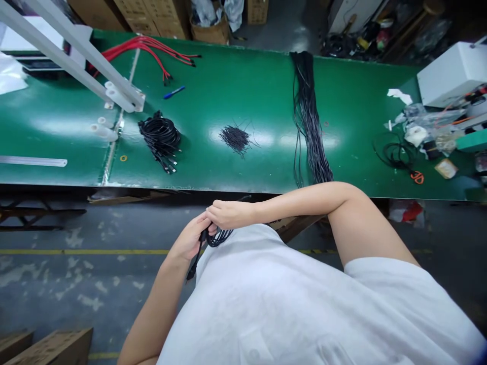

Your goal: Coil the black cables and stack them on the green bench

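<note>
Loose-coil risk at the bench's (pixel 213 175) near edge
From my remote view, left hand (pixel 189 239) and right hand (pixel 230 214) pinch a black cable coil (pixel 219 239) against the shirt (pixel 266 289); slackened fingers could let its loops spring apart.

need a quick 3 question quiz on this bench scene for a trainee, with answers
1. Multiple choice: what do the left hand and right hand hold?
a) a ruler
b) a coiled black cable
c) a pair of scissors

2. Short answer: on the green table, what lies between the heap of black cables on the left and the long black cable bundle on the right?

3. True or false: the blue pen lies nearer the person than the red cables.

Key:
1. b
2. A pile of short, thin black strands
3. True
</note>
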`<action>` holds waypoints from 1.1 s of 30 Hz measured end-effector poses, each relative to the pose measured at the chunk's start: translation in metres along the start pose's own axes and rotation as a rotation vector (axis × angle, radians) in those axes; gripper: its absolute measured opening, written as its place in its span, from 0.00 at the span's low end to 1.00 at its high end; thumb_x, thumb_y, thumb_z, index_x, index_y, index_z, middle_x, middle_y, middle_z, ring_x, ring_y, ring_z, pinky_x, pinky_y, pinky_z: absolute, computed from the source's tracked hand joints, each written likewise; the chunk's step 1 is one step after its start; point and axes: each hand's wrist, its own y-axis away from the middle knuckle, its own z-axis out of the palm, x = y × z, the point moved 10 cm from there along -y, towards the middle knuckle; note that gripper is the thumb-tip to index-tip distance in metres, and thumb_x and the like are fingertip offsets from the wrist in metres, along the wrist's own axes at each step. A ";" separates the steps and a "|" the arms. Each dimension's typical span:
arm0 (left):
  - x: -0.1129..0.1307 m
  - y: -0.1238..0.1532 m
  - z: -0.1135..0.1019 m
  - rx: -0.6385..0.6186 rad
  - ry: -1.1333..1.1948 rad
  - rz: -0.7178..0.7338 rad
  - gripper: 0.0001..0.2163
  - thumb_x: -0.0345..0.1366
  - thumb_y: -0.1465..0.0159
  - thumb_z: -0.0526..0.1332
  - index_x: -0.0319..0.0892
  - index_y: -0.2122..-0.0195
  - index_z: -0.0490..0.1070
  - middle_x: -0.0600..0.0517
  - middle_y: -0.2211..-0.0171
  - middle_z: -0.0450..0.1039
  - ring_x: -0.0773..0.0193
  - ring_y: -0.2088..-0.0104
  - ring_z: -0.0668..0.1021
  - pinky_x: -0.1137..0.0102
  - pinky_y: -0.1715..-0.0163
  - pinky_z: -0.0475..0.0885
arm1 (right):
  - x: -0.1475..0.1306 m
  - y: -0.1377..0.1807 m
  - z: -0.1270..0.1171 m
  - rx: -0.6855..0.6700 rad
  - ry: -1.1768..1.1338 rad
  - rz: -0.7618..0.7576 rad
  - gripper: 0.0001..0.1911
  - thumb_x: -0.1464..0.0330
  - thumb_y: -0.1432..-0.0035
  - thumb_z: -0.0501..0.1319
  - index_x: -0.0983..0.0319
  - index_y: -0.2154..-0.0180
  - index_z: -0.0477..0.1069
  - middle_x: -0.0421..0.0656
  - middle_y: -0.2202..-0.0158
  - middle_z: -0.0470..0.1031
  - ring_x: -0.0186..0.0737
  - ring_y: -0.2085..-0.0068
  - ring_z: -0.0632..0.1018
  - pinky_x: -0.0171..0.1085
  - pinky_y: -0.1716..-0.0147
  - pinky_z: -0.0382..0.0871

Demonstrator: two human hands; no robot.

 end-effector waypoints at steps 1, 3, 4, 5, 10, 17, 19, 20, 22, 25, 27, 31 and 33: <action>-0.001 -0.002 -0.001 0.018 -0.015 -0.012 0.17 0.41 0.50 0.75 0.38 0.72 0.69 0.57 0.79 0.64 0.73 0.78 0.65 0.77 0.78 0.62 | 0.000 -0.001 -0.001 -0.022 0.020 -0.007 0.28 0.71 0.26 0.38 0.69 0.62 0.76 0.50 0.66 0.72 0.42 0.66 0.69 0.42 0.68 0.57; -0.001 -0.007 -0.002 0.055 -0.051 -0.023 0.17 0.40 0.52 0.76 0.38 0.73 0.69 0.57 0.79 0.67 0.73 0.77 0.66 0.76 0.77 0.62 | 0.003 -0.004 0.000 -0.086 0.063 -0.024 0.28 0.69 0.26 0.39 0.68 0.63 0.77 0.50 0.66 0.73 0.42 0.66 0.70 0.42 0.68 0.57; 0.001 -0.009 -0.002 0.072 -0.069 -0.013 0.16 0.40 0.53 0.76 0.38 0.73 0.70 0.56 0.78 0.68 0.72 0.77 0.67 0.76 0.77 0.63 | 0.005 -0.006 0.002 -0.124 0.078 -0.034 0.27 0.67 0.26 0.41 0.68 0.63 0.77 0.50 0.65 0.73 0.43 0.66 0.71 0.41 0.69 0.57; 0.004 -0.012 -0.004 0.093 -0.082 0.007 0.15 0.40 0.53 0.75 0.38 0.72 0.72 0.55 0.77 0.70 0.71 0.76 0.69 0.75 0.76 0.65 | 0.009 -0.008 0.004 -0.164 0.081 -0.041 0.26 0.67 0.26 0.42 0.68 0.62 0.77 0.51 0.65 0.74 0.44 0.65 0.72 0.41 0.68 0.58; 0.026 -0.022 -0.020 0.222 -0.064 0.144 0.18 0.42 0.51 0.70 0.39 0.61 0.76 0.49 0.66 0.79 0.60 0.64 0.79 0.68 0.62 0.73 | 0.047 -0.018 0.027 -0.322 -0.174 0.113 0.20 0.72 0.29 0.46 0.71 0.57 0.76 0.56 0.59 0.77 0.46 0.60 0.76 0.41 0.67 0.64; 0.078 -0.017 -0.022 0.309 -0.920 0.586 0.29 0.43 0.42 0.66 0.45 0.39 0.67 0.48 0.60 0.75 0.54 0.55 0.75 0.60 0.51 0.69 | 0.073 -0.027 0.042 -0.341 -0.383 0.232 0.14 0.77 0.34 0.50 0.72 0.55 0.74 0.57 0.55 0.77 0.49 0.55 0.78 0.41 0.65 0.68; 0.093 -0.016 -0.020 0.425 -1.298 0.659 0.19 0.42 0.40 0.65 0.43 0.48 0.74 0.45 0.62 0.73 0.50 0.56 0.73 0.56 0.51 0.67 | 0.072 -0.030 0.043 -0.330 -0.349 0.203 0.15 0.77 0.34 0.50 0.72 0.56 0.74 0.57 0.55 0.77 0.49 0.54 0.77 0.42 0.65 0.67; 0.098 -0.019 -0.019 0.476 -1.425 0.673 0.14 0.42 0.39 0.64 0.41 0.54 0.76 0.44 0.63 0.71 0.48 0.56 0.72 0.55 0.51 0.66 | 0.071 -0.032 0.044 -0.323 -0.321 0.190 0.15 0.78 0.34 0.49 0.71 0.57 0.74 0.57 0.56 0.77 0.49 0.55 0.76 0.42 0.65 0.67; 0.100 -0.030 -0.015 0.511 -1.544 0.665 0.09 0.42 0.40 0.64 0.41 0.65 0.75 0.42 0.63 0.70 0.47 0.55 0.72 0.54 0.52 0.66 | 0.068 -0.035 0.049 -0.315 -0.243 0.157 0.16 0.78 0.34 0.47 0.71 0.59 0.74 0.56 0.59 0.77 0.48 0.59 0.76 0.43 0.66 0.65; 0.083 -0.052 -0.014 0.533 -1.375 0.555 0.06 0.37 0.41 0.64 0.42 0.69 0.68 0.45 0.62 0.70 0.51 0.58 0.74 0.58 0.55 0.69 | 0.063 -0.034 0.063 -0.331 -0.115 0.088 0.17 0.80 0.35 0.46 0.70 0.61 0.74 0.54 0.63 0.76 0.45 0.62 0.74 0.42 0.67 0.63; 0.058 -0.061 -0.019 0.559 -1.069 0.445 0.09 0.36 0.41 0.65 0.42 0.62 0.67 0.47 0.61 0.71 0.56 0.60 0.76 0.60 0.58 0.72 | 0.063 -0.028 0.073 -0.346 -0.071 0.056 0.17 0.81 0.37 0.47 0.69 0.61 0.75 0.53 0.64 0.76 0.45 0.63 0.74 0.41 0.68 0.62; 0.015 -0.064 0.003 0.252 -0.679 0.397 0.19 0.39 0.40 0.65 0.42 0.50 0.65 0.47 0.57 0.75 0.57 0.57 0.81 0.59 0.54 0.76 | 0.070 -0.011 0.081 -0.362 -0.053 0.036 0.17 0.80 0.37 0.48 0.68 0.66 0.75 0.52 0.66 0.76 0.45 0.65 0.74 0.42 0.68 0.62; 0.032 -0.048 0.005 0.258 -0.842 0.557 0.18 0.41 0.37 0.62 0.41 0.47 0.67 0.40 0.48 0.74 0.52 0.46 0.78 0.55 0.45 0.72 | 0.070 -0.007 0.079 -0.348 -0.048 0.024 0.20 0.80 0.36 0.45 0.69 0.64 0.76 0.53 0.64 0.76 0.46 0.63 0.75 0.42 0.67 0.63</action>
